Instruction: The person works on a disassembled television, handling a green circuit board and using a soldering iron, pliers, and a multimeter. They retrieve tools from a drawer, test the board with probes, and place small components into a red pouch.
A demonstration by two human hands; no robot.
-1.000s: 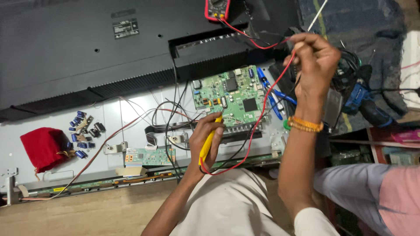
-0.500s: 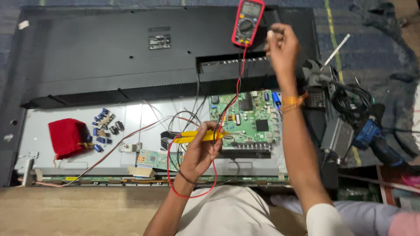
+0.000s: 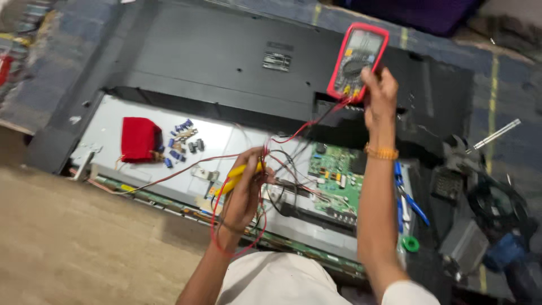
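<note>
An opened flat television lies face down, its black back cover (image 3: 226, 62) pushed away and a green circuit board (image 3: 339, 175) exposed. My left hand (image 3: 245, 189) grips a yellow test probe (image 3: 237, 176) with a red lead, just left of the board amid loose black wires. My right hand (image 3: 377, 96) reaches up to a red multimeter (image 3: 357, 59) resting on the back cover, fingers on its lower right edge near the dial. An orange bangle sits on that wrist.
A red pouch (image 3: 139, 139) and several small blue and black components (image 3: 182, 144) lie on the grey metal panel at left. Blue-handled pliers (image 3: 407, 197) and a green ring (image 3: 410, 244) sit right of the board. Tools and cables crowd the far right; a brown mat covers the floor in front.
The view has swung left and tilted. My right hand moved from the multimeter's right side to its lower edge. My left hand keeps the yellow probe near the board.
</note>
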